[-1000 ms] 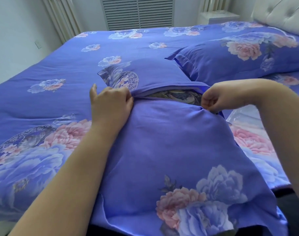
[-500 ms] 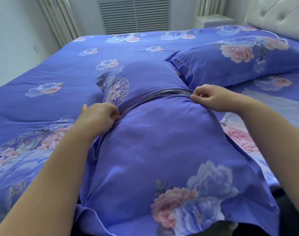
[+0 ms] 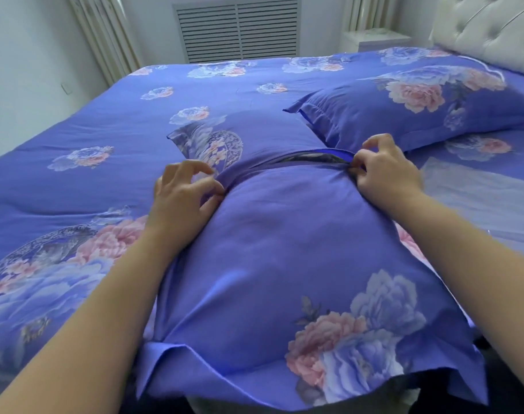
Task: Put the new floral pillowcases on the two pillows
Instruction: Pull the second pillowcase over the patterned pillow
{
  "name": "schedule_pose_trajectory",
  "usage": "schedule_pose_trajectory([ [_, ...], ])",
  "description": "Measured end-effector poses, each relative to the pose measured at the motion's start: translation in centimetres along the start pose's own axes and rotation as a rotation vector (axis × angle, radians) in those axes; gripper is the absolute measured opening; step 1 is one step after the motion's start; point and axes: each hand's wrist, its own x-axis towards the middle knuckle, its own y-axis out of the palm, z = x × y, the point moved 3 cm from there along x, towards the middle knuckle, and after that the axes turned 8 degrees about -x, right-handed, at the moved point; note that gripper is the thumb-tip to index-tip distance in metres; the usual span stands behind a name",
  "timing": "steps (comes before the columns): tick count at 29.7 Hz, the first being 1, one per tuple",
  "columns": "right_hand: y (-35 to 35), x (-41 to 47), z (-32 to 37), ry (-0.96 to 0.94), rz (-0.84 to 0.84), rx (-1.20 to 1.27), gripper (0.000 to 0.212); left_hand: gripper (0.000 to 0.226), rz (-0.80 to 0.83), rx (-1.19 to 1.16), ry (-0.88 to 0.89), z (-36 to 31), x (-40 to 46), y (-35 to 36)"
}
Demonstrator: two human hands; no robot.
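1. The left hand [image 3: 184,194] is half open with curled fingers; the thumb and fingertips touch the blue pillowcase [image 3: 284,264] at the left end of its opening. Whether it really pinches the cloth, I cannot tell.
2. The right hand [image 3: 383,171] pinches the cloth at the right end of the opening, the other fingers lifted.
3. This near pillow lies on the bed edge, plump, with a pink and blue flower; a dark inner pillow [image 3: 311,159] shows in the gap.
4. Two pillows are visible: this one and a finished pillow [image 3: 404,112] near the headboard [image 3: 488,28].
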Motion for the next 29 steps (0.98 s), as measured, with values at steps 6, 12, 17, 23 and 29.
schedule_pose_trajectory([
  [6,0.5,0.2,0.0,-0.236,0.434,0.109,0.017,0.021,0.249,0.329,-0.192,0.8,-1.6,0.2],
  [12,-1.0,-0.6,0.7,-0.361,0.709,-0.153,0.011,0.028,0.295,0.630,-0.367,2.6,-1.6,1.5],
  [17,-0.8,-0.6,1.3,-0.336,0.740,-0.281,0.007,0.022,0.193,0.576,-0.356,4.0,-1.8,2.7],
  [23,2.0,0.0,-0.6,-0.133,0.476,-0.431,0.004,0.019,0.167,0.549,-0.250,2.5,-1.8,2.9],
  [29,1.8,-1.4,-0.1,-0.170,-0.159,-0.049,0.022,0.005,0.078,0.456,-0.213,3.4,-2.5,2.4],
])
